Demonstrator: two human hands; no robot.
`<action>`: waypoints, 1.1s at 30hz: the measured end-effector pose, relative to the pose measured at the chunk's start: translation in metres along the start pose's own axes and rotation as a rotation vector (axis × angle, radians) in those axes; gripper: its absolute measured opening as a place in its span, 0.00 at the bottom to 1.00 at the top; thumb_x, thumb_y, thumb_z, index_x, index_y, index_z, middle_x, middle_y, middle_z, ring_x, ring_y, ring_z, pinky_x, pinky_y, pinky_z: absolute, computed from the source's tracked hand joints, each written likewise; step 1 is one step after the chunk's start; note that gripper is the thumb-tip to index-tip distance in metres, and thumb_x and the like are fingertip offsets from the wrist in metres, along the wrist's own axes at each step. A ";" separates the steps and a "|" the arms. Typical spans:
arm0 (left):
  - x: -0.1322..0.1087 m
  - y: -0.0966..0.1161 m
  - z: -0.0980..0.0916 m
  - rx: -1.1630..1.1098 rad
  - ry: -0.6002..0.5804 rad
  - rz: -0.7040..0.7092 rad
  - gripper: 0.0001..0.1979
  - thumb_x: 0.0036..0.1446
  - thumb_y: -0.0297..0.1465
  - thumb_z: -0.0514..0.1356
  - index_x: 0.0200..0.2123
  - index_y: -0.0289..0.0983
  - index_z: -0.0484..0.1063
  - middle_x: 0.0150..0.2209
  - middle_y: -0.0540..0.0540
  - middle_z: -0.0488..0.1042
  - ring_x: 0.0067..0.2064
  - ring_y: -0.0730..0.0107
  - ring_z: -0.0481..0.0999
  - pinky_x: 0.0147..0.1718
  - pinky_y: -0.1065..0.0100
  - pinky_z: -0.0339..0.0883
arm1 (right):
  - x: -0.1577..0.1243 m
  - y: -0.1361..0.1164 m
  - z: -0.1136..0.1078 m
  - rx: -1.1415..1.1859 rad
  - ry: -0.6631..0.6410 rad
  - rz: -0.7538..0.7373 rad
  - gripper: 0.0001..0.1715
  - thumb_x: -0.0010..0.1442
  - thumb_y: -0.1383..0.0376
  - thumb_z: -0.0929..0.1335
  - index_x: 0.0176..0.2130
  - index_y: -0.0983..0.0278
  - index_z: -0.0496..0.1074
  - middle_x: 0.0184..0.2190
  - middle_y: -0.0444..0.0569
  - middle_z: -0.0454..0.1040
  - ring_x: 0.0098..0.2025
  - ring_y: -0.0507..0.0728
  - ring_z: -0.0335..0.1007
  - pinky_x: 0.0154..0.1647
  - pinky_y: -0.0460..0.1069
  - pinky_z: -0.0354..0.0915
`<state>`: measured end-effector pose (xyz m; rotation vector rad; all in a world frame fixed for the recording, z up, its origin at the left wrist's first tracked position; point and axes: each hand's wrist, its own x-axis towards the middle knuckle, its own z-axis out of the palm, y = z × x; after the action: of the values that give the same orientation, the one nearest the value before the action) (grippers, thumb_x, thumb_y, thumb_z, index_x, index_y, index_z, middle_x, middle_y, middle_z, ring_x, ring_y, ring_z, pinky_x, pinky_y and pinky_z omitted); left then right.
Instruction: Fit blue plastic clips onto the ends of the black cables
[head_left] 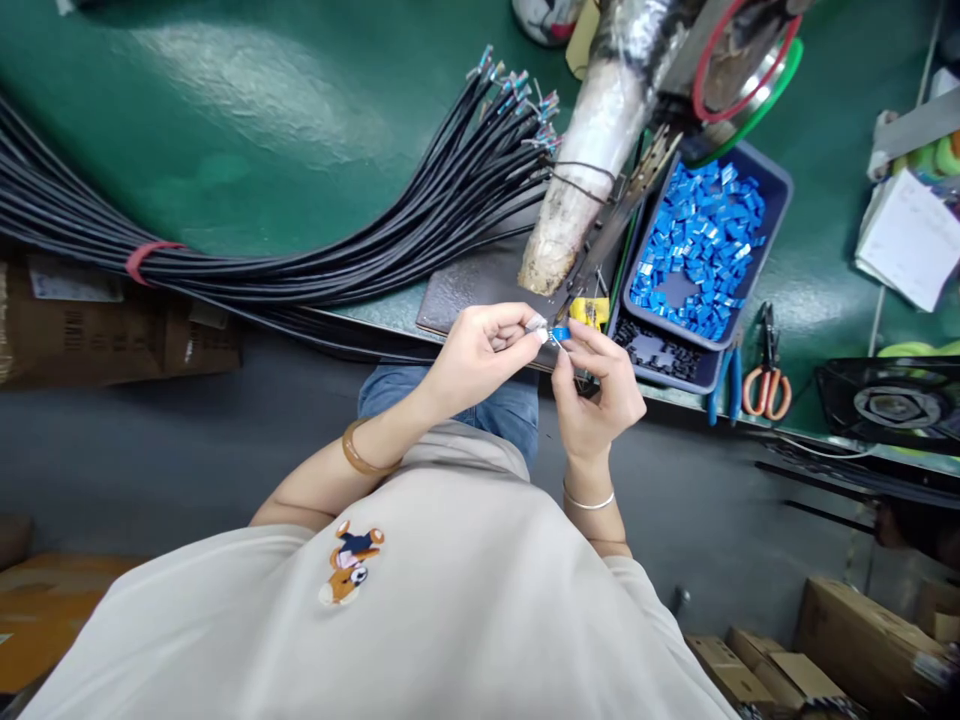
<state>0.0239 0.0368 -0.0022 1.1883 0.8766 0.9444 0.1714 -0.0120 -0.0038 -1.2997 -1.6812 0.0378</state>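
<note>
A small blue connector (559, 333) sits between my two hands, above the bench's front edge. My left hand (487, 350) is closed in a pinch just left of the connector, with whitish coverings on its fingertips; what lies between them is too small to make out. My right hand (600, 385) is closed too, its index finger and thumb at the connector's right side. A thin pale wire shows between the connector and my right thumb. Behind my hands, a yellow part (590, 312) belongs to or rests by a metal fixture, partly hidden.
A bundle of black cables (337, 265) with stripped ends lies across the green bench (247, 120). A wrapped arm (585, 170) hangs over the work spot. At right are a bin (776, 200) of blue connectors, a lower bin with black pieces, orange-handled scissors (766, 385), blue-handled pliers (726, 385) and a fan (892, 405).
</note>
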 end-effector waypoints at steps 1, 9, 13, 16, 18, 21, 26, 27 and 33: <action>0.001 0.000 0.000 0.003 0.002 -0.001 0.09 0.58 0.31 0.60 0.27 0.34 0.67 0.24 0.53 0.60 0.24 0.82 0.57 0.23 0.75 0.52 | 0.001 0.001 0.001 0.001 0.004 -0.001 0.10 0.57 0.74 0.70 0.38 0.61 0.71 0.46 0.48 0.80 0.47 0.55 0.79 0.46 0.51 0.78; 0.004 0.009 0.001 0.000 0.010 0.013 0.08 0.57 0.29 0.59 0.27 0.34 0.66 0.23 0.53 0.59 0.24 0.82 0.57 0.23 0.75 0.51 | 0.006 -0.001 0.004 -0.033 0.024 0.010 0.08 0.60 0.71 0.69 0.38 0.59 0.71 0.44 0.47 0.80 0.45 0.56 0.79 0.44 0.53 0.78; 0.004 0.013 0.000 -0.054 -0.024 -0.011 0.08 0.57 0.29 0.59 0.27 0.34 0.66 0.24 0.53 0.61 0.24 0.83 0.58 0.23 0.76 0.52 | 0.006 -0.004 0.003 -0.004 0.025 -0.017 0.12 0.56 0.74 0.71 0.37 0.59 0.70 0.45 0.47 0.79 0.42 0.54 0.80 0.42 0.50 0.79; 0.003 0.012 -0.002 -0.114 -0.065 -0.039 0.07 0.57 0.29 0.60 0.28 0.33 0.67 0.24 0.54 0.62 0.24 0.84 0.56 0.22 0.77 0.50 | 0.003 -0.004 0.002 -0.005 -0.009 -0.045 0.13 0.55 0.75 0.71 0.37 0.60 0.69 0.46 0.49 0.79 0.42 0.54 0.80 0.42 0.49 0.79; 0.002 0.010 -0.003 -0.124 -0.095 -0.051 0.07 0.58 0.29 0.60 0.28 0.33 0.67 0.23 0.54 0.61 0.23 0.84 0.54 0.21 0.76 0.49 | 0.000 -0.003 0.001 -0.021 -0.021 -0.058 0.12 0.55 0.75 0.70 0.37 0.60 0.69 0.47 0.49 0.79 0.42 0.53 0.80 0.42 0.48 0.79; -0.001 0.008 -0.005 -0.074 -0.124 -0.063 0.08 0.60 0.31 0.59 0.29 0.33 0.68 0.23 0.54 0.59 0.24 0.83 0.54 0.22 0.76 0.48 | -0.002 -0.004 -0.002 -0.028 -0.009 -0.051 0.12 0.55 0.74 0.71 0.37 0.60 0.69 0.46 0.48 0.80 0.40 0.53 0.80 0.42 0.48 0.78; -0.008 0.011 -0.006 0.051 -0.200 -0.060 0.11 0.60 0.35 0.60 0.30 0.33 0.70 0.21 0.55 0.56 0.23 0.81 0.52 0.22 0.74 0.46 | 0.003 -0.008 -0.012 0.071 0.014 0.077 0.09 0.56 0.73 0.71 0.36 0.60 0.71 0.38 0.45 0.81 0.38 0.53 0.80 0.40 0.50 0.77; -0.011 0.011 -0.007 0.094 -0.241 -0.041 0.11 0.60 0.34 0.60 0.29 0.33 0.71 0.20 0.56 0.55 0.23 0.81 0.51 0.22 0.74 0.45 | 0.004 -0.009 -0.015 0.098 0.037 0.115 0.08 0.56 0.73 0.71 0.35 0.60 0.71 0.36 0.45 0.81 0.37 0.54 0.80 0.40 0.51 0.77; -0.029 0.002 -0.018 0.561 -0.704 0.092 0.09 0.58 0.29 0.59 0.29 0.34 0.78 0.22 0.52 0.71 0.23 0.80 0.62 0.27 0.74 0.55 | 0.016 -0.003 -0.029 0.240 0.315 0.230 0.05 0.59 0.67 0.70 0.33 0.60 0.68 0.31 0.41 0.78 0.28 0.54 0.78 0.27 0.50 0.74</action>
<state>-0.0032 0.0163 -0.0011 1.8961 0.5146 0.2832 0.1897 -0.0156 0.0241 -1.2380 -1.2172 0.1585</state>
